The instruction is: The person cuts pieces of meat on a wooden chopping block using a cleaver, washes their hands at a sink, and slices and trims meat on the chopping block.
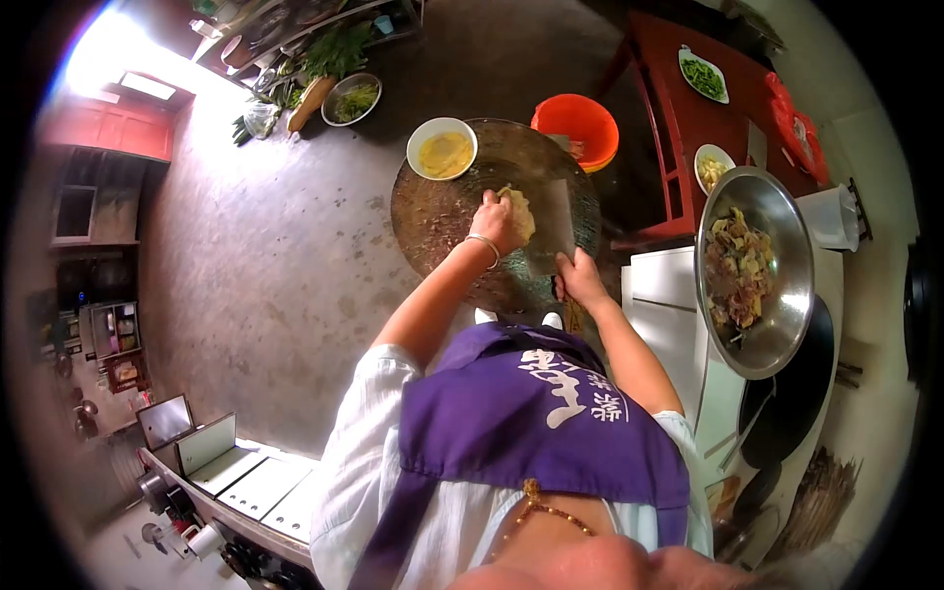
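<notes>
A round dark chopping board lies in front of me. My left hand, with a bracelet at the wrist, has its fingers closed on a pale yellowish food piece on the board. In my right hand is the handle of a wide cleaver; its blade is just right of the food piece. At the board's far left edge stands a white bowl with yellow pieces in liquid.
Beyond the board is an orange bucket. A steel bowl of food stands on the right counter. A red table holds a plate of green vegetables. Vegetables and a metal basin lie on the floor at the upper left.
</notes>
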Demonstrator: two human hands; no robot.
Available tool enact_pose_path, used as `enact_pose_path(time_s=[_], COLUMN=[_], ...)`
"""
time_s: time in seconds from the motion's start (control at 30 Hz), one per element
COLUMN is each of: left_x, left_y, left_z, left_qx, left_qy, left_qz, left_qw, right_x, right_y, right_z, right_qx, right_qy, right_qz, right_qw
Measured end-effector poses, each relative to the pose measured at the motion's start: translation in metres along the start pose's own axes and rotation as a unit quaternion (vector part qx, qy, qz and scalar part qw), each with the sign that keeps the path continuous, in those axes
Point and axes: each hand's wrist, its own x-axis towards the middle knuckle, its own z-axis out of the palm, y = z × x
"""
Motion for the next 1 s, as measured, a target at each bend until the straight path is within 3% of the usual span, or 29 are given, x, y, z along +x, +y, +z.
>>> enact_pose_path(time_s=[0.1, 0.23, 0.33, 0.43, 0.47, 0.53, 0.67, 0.8, 1.0], left_x=[-0.001, -0.007, -0.013, -0.012, -0.01, -0.011, -0.038, -0.046, -0.042], left_y=[-0.009, -0.016, -0.009, -0.031, -0.034, -0.041, -0.028, -0.031, -0.031], left_z=[-0.003, -0.015, -0.026, -0.002, -0.005, -0.014, -0.033, -0.045, -0.103], left_qx=[-0.03, -0.072, -0.14, -0.181, -0.306, -0.537, -0.715, -0.76, -0.746], left_qy=[0.021, 0.063, 0.053, 0.101, 0.051, -0.054, -0.053, -0.068, -0.095], left_qz=[-0.016, -0.046, -0.151, -0.15, -0.154, -0.151, -0.178, -0.176, -0.128], left_qw=[0.999, 0.994, 0.977, 0.967, 0.938, 0.828, 0.674, 0.622, 0.646], right_x=[0.01, 0.013, 0.003, 0.014, 0.012, -0.021, -0.037, -0.049, -0.031], right_y=[-0.004, 0.002, -0.006, 0.013, 0.009, -0.047, -0.078, -0.091, -0.054], right_z=[0.019, 0.029, 0.036, 0.033, 0.033, 0.037, 0.03, 0.021, -0.01], right_qx=[-0.044, 0.01, -0.01, -0.211, -0.271, -0.372, -0.442, -0.405, -0.394], right_qy=[-0.003, -0.055, -0.065, 0.002, 0.024, 0.049, 0.024, 0.065, 0.129], right_qz=[-0.003, -0.002, -0.01, -0.16, -0.197, -0.233, -0.252, -0.313, -0.279], right_qw=[0.999, 0.998, 0.998, 0.964, 0.942, 0.897, 0.86, 0.857, 0.866])
